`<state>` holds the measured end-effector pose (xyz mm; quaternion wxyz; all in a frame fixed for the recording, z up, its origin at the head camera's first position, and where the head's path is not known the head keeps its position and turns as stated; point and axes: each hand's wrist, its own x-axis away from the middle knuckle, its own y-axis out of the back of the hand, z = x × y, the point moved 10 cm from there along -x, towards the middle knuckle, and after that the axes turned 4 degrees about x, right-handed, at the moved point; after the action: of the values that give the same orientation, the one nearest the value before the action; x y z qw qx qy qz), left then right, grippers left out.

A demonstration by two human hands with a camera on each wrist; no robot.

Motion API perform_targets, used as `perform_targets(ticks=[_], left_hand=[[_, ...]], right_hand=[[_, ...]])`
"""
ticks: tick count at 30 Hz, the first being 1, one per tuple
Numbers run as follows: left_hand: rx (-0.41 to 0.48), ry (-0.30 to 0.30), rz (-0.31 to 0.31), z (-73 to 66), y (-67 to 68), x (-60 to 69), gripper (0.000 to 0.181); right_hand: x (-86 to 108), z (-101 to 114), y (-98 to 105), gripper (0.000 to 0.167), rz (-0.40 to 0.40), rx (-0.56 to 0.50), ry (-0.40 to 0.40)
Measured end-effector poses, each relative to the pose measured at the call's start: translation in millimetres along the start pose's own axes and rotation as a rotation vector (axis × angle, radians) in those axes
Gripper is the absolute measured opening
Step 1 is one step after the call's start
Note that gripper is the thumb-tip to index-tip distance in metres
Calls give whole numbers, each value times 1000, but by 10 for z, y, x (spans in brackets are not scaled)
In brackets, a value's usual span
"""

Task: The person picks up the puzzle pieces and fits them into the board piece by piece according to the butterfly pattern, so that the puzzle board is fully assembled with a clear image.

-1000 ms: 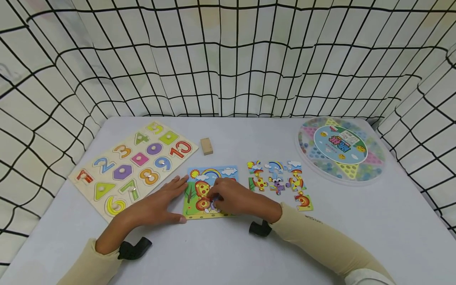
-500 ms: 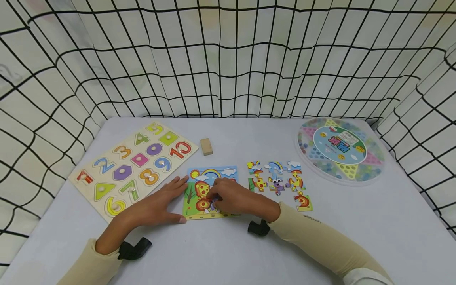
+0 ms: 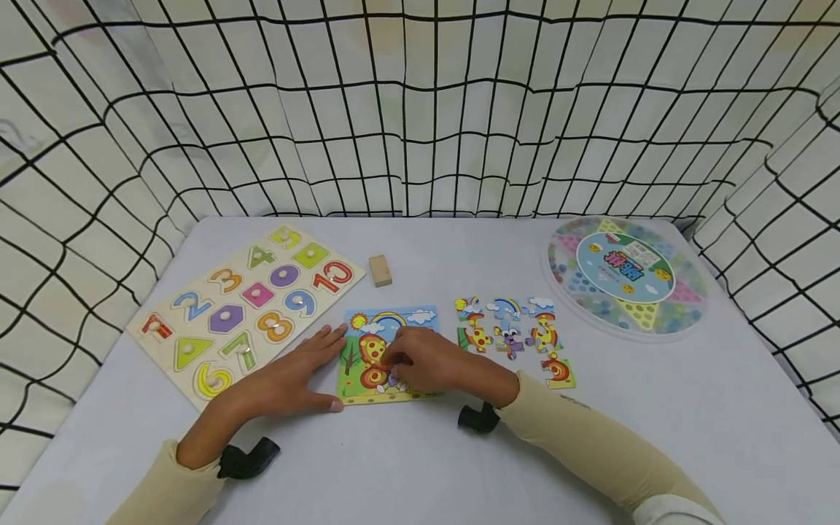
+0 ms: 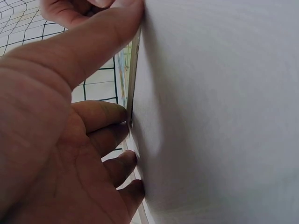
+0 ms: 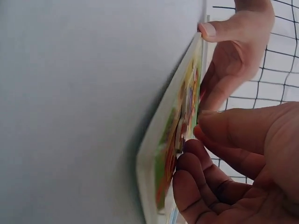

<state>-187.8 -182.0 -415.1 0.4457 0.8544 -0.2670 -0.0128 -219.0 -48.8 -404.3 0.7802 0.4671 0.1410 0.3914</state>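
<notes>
My left hand lies at the left side of a small picture puzzle board. Its spread fingers touch the board's left edge, and the thumb rests by the near left corner. Over the board's middle, my right hand has curled fingers and pinches a small puzzle piece, which sits slightly raised on the board in the right wrist view. That hand covers the right part of the picture. Right of the board, several loose jigsaw pieces with cartoon animals lie in rows.
Behind my left hand lies a wooden number and shape board with knobs. A small wooden block is beyond the puzzle board. At the far right rests a round game box. Black netting surrounds the white table.
Both hands stay almost in place. The right hand shifts only very slightly over the board; the loose pieces have not moved.
</notes>
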Motion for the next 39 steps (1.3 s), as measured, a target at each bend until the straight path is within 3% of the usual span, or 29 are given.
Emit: perform_targets(ticks=[6, 17, 22, 33, 39], left_hand=[[-7, -2, -2, -3, 0, 0, 98], [-21, -6, 3, -15, -5, -7, 98], [-26, -6, 4, -12, -6, -9, 98], [-19, -9, 0, 1, 6, -8, 98], [-7, -11, 3, -5, -4, -18, 98]], right_hand=[[86, -41, 209, 19, -88, -82, 48], [357, -292, 517, 20, -203, -115, 31], [505, -410, 611, 20, -245, -112, 75], [722, -586, 607, 18, -162, -135, 60], [841, -634, 659, 17, -179, -133, 83]])
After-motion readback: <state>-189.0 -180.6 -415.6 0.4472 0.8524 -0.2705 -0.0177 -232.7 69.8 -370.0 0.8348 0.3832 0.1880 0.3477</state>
